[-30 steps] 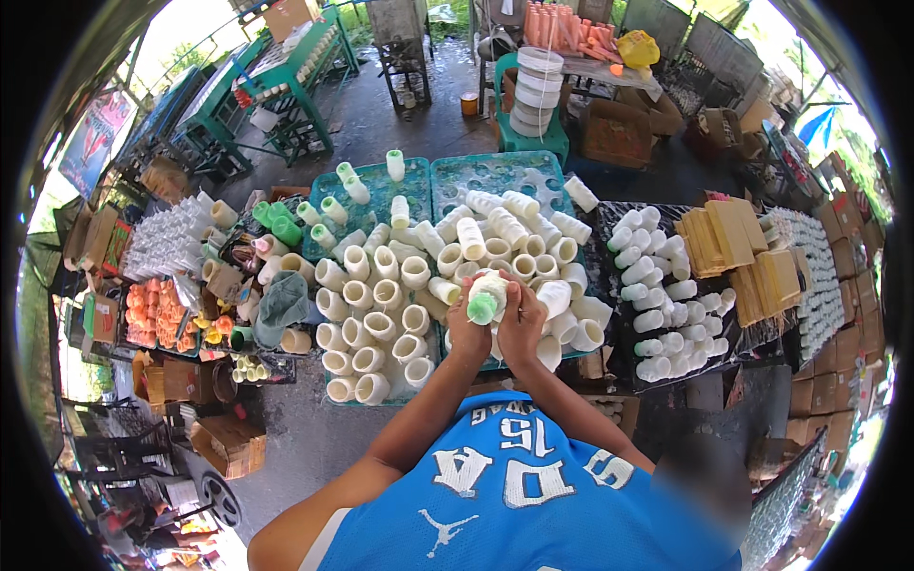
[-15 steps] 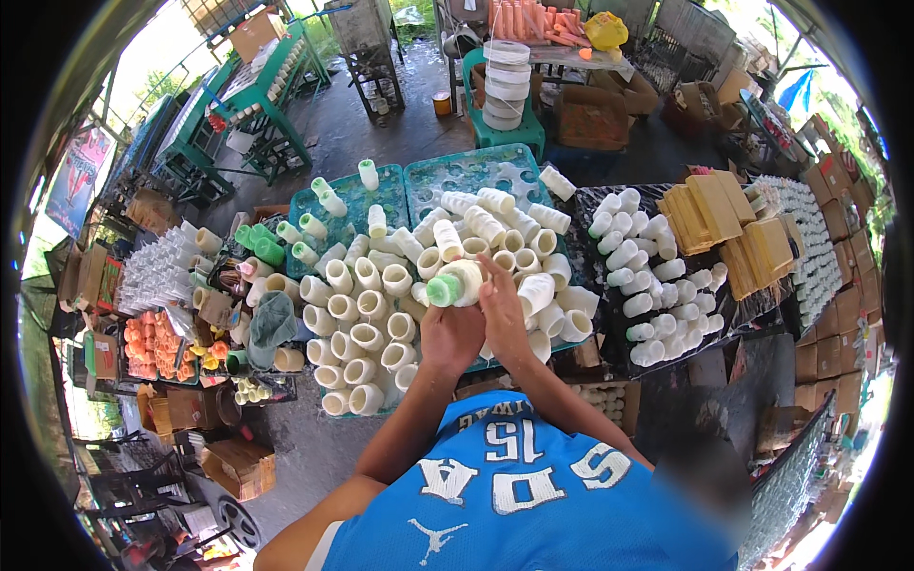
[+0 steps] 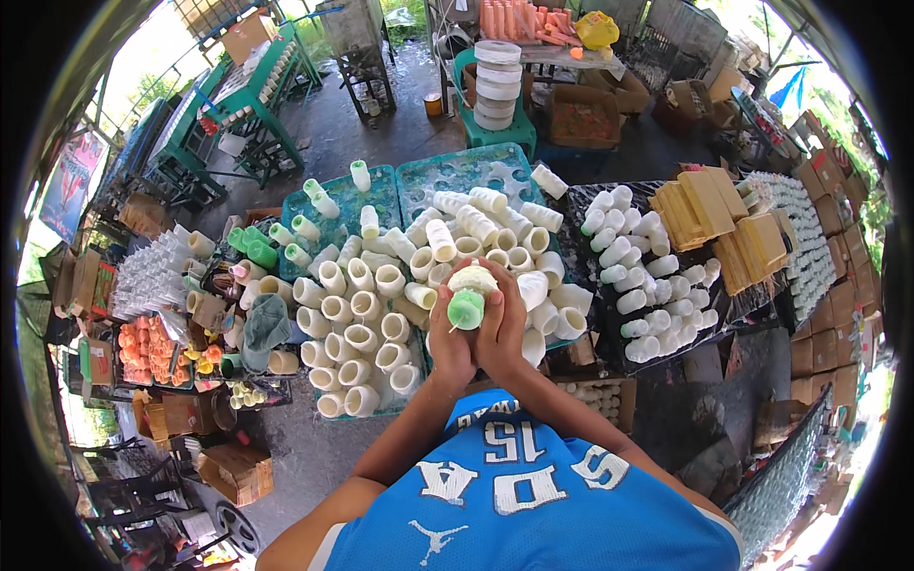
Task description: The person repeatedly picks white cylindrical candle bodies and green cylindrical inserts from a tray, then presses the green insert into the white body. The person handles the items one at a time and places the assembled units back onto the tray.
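- Green-ended cream cylinder (image 3: 467,295): centre, clasped two-handed.
- Hollow cream tubes (image 3: 355,371): clustered, left of hands.
- Left hand (image 3: 449,340): partly closed, gripping cylinder's left side.
- Right hand (image 3: 502,330): wrapped round its right.
- White green-tipped cylinders (image 3: 631,302): clustered right.

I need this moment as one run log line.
left hand: holds piece | right hand: holds piece | green end: facing camera | tubes: on trays

Daylight glare around curved, black-cornered edges
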Demonstrator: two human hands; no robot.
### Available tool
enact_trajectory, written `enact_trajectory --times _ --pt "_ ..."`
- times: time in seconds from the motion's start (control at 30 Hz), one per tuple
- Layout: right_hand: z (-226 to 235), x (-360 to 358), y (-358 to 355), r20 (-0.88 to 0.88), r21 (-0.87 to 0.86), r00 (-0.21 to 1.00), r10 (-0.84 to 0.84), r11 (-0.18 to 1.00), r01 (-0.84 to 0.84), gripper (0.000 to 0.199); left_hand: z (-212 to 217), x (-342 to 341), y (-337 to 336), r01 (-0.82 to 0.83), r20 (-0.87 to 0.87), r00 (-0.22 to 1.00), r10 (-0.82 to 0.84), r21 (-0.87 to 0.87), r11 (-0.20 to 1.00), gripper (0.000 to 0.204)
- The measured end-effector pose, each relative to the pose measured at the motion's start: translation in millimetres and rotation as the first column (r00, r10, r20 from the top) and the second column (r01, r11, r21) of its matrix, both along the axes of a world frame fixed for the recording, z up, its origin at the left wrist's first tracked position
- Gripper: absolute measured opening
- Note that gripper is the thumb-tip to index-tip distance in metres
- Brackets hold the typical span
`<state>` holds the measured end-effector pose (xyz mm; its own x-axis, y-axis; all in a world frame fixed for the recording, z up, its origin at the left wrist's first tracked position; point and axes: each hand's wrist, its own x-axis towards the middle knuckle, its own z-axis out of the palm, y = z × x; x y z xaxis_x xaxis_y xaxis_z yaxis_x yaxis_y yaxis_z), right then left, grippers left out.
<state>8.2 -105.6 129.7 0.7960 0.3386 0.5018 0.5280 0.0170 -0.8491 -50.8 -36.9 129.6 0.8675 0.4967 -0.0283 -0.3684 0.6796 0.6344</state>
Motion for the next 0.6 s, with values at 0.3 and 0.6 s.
enact_trajectory --times 0.3,0.6 --pt "1 4 -3 0.123 -0.016 0.991 -0.052 0.998 0.054 0.041 -2 4 4 -0.008 0.070 0.998 0.011 -0.045 0.999 0.058" --pt "25 -7 -2 -0.060 0.045 0.977 0.203 0.979 -0.200 0.069 11 0 17 0.285 0.335 0.925 -0.178 -0.304 0.909 0.067"
